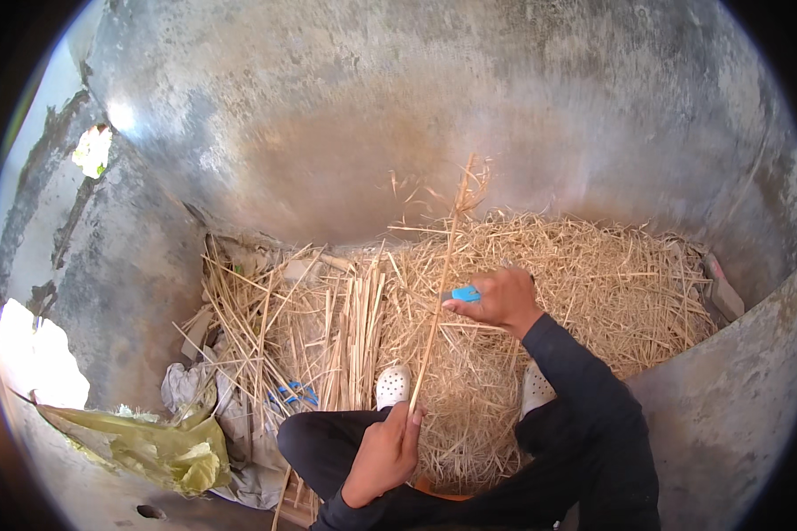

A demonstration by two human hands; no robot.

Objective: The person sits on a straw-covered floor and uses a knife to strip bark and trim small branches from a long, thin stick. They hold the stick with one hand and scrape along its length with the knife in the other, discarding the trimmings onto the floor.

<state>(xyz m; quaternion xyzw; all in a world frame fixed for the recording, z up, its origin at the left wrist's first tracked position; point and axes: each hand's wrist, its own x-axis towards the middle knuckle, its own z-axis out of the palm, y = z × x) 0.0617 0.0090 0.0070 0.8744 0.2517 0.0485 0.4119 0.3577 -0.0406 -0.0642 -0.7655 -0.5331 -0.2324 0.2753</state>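
Note:
My left hand (385,456), low in the middle, is closed around the lower end of a long, thin pale stick (452,239). The stick slants up and away to the right, with curled shavings (480,181) hanging at its far end. My right hand (505,301) grips a blue-handled knife (466,294), its thumb stretched toward the stick. The short dark blade lies against the stick's middle; its exact edge is too small to make out.
Heaped shavings (611,283) cover the floor ahead and to the right. Several cut sticks (354,327) lie left of my white clogs (393,386). Further left are a blue object (294,395) and a yellowish plastic sack (150,447). A grey wall (398,115) stands close in front.

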